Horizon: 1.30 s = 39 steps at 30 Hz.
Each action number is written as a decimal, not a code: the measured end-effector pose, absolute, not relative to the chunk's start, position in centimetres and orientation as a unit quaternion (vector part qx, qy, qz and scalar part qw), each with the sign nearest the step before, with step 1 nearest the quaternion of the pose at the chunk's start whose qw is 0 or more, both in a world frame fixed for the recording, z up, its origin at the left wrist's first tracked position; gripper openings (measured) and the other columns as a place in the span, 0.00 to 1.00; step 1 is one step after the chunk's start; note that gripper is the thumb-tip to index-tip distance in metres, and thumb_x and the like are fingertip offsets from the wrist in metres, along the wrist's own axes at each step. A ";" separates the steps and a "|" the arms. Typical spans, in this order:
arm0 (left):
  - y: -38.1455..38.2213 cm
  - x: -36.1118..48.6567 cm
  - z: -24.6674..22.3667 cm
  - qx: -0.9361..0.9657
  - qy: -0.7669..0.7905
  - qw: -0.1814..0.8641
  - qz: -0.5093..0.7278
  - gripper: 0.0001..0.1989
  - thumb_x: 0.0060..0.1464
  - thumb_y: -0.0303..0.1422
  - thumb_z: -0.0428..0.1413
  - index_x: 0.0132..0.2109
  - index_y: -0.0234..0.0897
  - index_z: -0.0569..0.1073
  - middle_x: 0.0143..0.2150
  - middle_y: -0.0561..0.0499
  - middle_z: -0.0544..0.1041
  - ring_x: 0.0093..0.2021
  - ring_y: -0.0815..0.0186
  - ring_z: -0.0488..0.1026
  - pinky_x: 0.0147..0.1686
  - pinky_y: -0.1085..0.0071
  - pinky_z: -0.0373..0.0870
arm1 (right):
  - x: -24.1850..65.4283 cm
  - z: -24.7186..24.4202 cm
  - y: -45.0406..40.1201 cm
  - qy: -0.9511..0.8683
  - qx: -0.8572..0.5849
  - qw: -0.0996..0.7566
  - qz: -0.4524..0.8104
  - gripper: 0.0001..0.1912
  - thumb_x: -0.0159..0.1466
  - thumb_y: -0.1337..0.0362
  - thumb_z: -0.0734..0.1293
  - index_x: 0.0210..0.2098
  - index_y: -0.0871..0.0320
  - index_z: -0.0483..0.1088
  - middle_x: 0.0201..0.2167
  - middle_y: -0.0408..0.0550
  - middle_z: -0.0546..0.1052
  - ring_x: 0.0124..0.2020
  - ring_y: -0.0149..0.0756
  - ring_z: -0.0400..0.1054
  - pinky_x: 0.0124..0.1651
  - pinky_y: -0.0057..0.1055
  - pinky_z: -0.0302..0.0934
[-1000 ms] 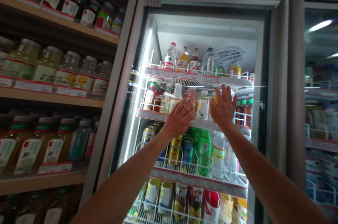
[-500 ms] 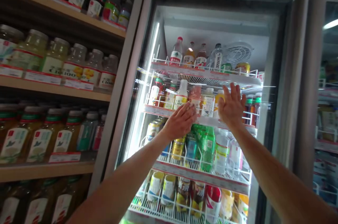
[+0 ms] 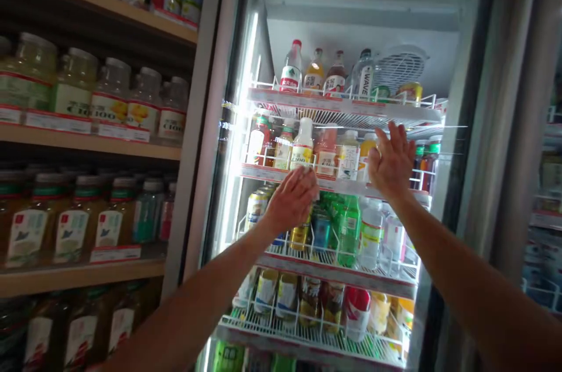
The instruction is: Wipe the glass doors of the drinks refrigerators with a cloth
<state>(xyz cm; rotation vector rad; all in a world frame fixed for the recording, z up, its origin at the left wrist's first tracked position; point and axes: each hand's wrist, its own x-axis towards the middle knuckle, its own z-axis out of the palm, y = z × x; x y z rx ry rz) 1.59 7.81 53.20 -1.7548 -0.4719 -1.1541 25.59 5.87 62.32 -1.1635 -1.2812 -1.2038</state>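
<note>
My left hand is raised before the middle of the lit drinks cooler, fingers held together over a small white cloth-like piece, mostly hidden under the fingertips. Behind those fingers stand a white-capped bottle with a yellow label and a pink drink bottle. Further right, my right hand is up with its fingers spread and nothing in it. It is nearest to the cooler's second shelf, partly covering an orange bottle. Streaks of reflection suggest glass between the hands and the drinks.
Wooden shelves with rows of drink bottles stand on the left. The cooler's metal frame runs beside them. Inside are wire-fronted shelves of bottles and cans, including green bottles. A vertical metal door edge is at the right.
The view has shifted, with the cooler's top now cut off and more of its bottom showing. My left hand has moved slightly left and down against the bottles; the right remains raised and spread.
</note>
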 end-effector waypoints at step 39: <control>9.0 -5.0 55.0 -0.595 -0.275 0.455 -0.603 0.17 0.60 0.32 0.47 0.55 0.38 0.66 0.64 0.45 0.60 0.66 0.60 0.49 0.63 0.56 0.54 | 21.2 56.1 5.8 -0.562 -0.452 0.446 -0.529 0.26 0.65 0.59 0.55 0.61 0.56 0.54 0.65 0.52 0.55 0.67 0.43 0.42 0.65 0.48 0.38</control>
